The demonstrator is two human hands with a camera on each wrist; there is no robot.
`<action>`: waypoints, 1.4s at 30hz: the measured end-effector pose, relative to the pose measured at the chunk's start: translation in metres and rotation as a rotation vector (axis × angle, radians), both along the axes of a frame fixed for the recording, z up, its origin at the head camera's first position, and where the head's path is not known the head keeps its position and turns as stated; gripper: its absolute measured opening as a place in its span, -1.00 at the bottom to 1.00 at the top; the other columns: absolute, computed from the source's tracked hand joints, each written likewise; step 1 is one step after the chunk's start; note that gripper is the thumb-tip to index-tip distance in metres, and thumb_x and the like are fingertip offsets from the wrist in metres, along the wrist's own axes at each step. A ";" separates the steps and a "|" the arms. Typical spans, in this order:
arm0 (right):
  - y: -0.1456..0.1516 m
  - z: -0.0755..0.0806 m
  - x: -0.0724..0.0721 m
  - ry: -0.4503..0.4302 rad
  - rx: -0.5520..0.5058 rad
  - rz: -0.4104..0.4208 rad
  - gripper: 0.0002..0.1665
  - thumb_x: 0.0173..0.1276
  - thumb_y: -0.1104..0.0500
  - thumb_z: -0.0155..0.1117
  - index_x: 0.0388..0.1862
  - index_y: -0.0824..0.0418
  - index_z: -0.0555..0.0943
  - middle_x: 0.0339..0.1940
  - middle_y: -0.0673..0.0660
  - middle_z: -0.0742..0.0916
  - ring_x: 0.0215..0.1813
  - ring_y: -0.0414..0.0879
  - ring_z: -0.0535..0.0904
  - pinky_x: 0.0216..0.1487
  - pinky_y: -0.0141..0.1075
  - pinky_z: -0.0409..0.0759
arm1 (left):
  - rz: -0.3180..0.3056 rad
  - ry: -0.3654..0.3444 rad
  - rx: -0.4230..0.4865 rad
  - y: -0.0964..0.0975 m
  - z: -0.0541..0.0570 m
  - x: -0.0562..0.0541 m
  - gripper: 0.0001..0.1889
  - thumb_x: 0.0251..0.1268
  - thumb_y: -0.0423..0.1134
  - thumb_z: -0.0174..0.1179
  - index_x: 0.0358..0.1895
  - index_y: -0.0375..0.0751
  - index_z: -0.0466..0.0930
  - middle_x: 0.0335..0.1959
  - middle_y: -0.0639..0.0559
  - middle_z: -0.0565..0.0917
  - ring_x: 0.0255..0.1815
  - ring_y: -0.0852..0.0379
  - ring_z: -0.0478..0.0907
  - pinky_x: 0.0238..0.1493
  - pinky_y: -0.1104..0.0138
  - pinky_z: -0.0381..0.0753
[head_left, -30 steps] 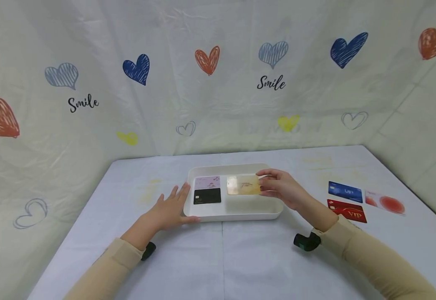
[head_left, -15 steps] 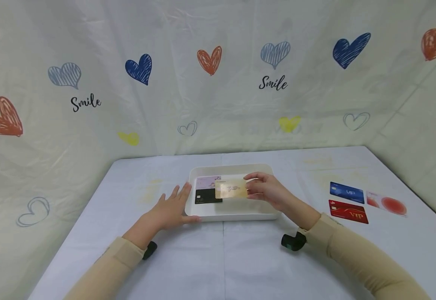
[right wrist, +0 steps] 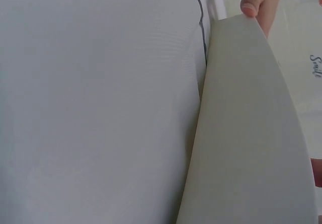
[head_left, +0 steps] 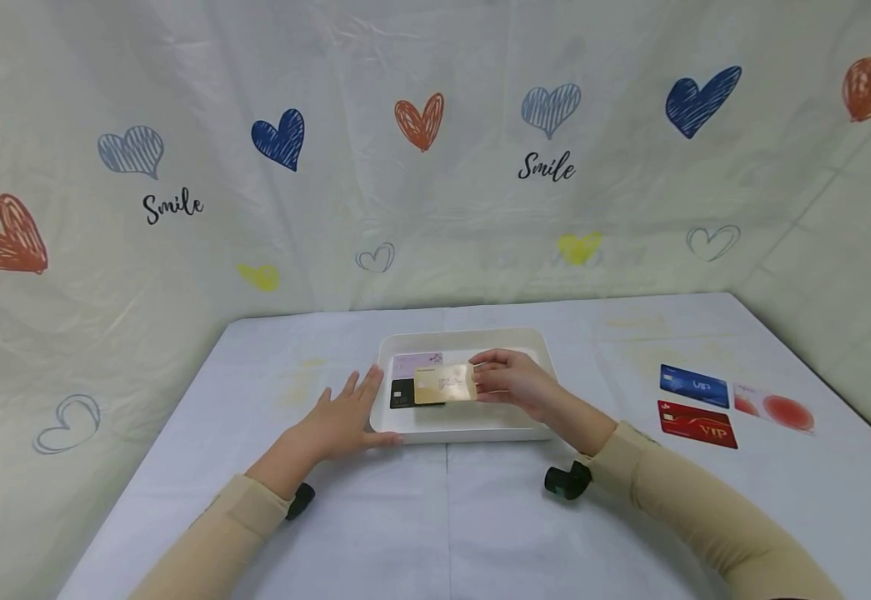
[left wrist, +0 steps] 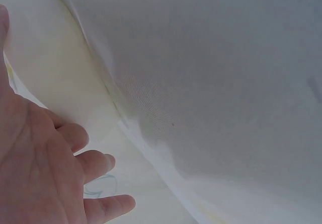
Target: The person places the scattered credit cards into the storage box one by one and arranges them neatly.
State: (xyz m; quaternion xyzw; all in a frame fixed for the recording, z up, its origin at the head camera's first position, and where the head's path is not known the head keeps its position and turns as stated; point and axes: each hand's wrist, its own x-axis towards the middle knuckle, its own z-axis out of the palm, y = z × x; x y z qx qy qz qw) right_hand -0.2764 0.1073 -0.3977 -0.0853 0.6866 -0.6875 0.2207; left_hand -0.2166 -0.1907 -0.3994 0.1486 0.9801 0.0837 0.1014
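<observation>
In the head view my right hand pinches the right end of a gold card over a white tray. The gold card overlaps a black VIP card and the lower edge of a pale purple card, both lying at the tray's left end. My left hand rests with spread fingers along the tray's left side, thumb at the front corner. Its palm and fingers show in the left wrist view. The tray's outer wall fills much of the right wrist view, the left thumb touching its far corner.
Right of the tray, a blue VIP card, a red VIP card and a pale card with red circles lie on the white-covered table. A curtain with printed hearts hangs behind the table.
My right hand has carried the gold card leftward and slightly nearer, from the tray's middle to over the black and purple cards. The left hand stays at the tray's side.
</observation>
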 end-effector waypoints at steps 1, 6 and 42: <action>-0.002 0.000 0.000 -0.004 0.002 0.000 -0.58 0.50 0.40 0.14 0.28 0.51 0.43 -0.12 0.15 0.66 -0.20 -0.13 0.67 -0.10 -0.28 0.72 | -0.001 0.000 0.000 0.000 0.000 0.000 0.24 0.24 0.45 0.22 0.67 -0.32 -0.19 0.69 -0.15 -0.09 0.66 -0.25 -0.14 0.47 -0.35 -0.07; -0.011 -0.003 -0.002 -0.033 0.021 0.003 -0.56 0.48 0.43 0.16 0.30 0.48 0.44 -0.08 0.18 0.63 -0.22 -0.11 0.66 -0.11 -0.25 0.73 | 0.002 -0.005 0.001 0.000 0.000 0.000 0.25 0.23 0.46 0.22 0.67 -0.31 -0.20 0.69 -0.15 -0.08 0.66 -0.24 -0.15 0.47 -0.35 -0.08; -0.040 -0.014 0.001 -0.002 0.237 0.140 -0.65 0.43 0.49 0.20 0.17 0.40 0.62 -0.26 0.19 0.62 -0.42 -0.09 0.71 -0.30 -0.28 0.74 | 0.023 -0.030 -0.009 0.001 0.001 -0.001 0.27 0.20 0.49 0.21 0.67 -0.30 -0.21 0.69 -0.16 -0.07 0.66 -0.24 -0.14 0.47 -0.35 -0.09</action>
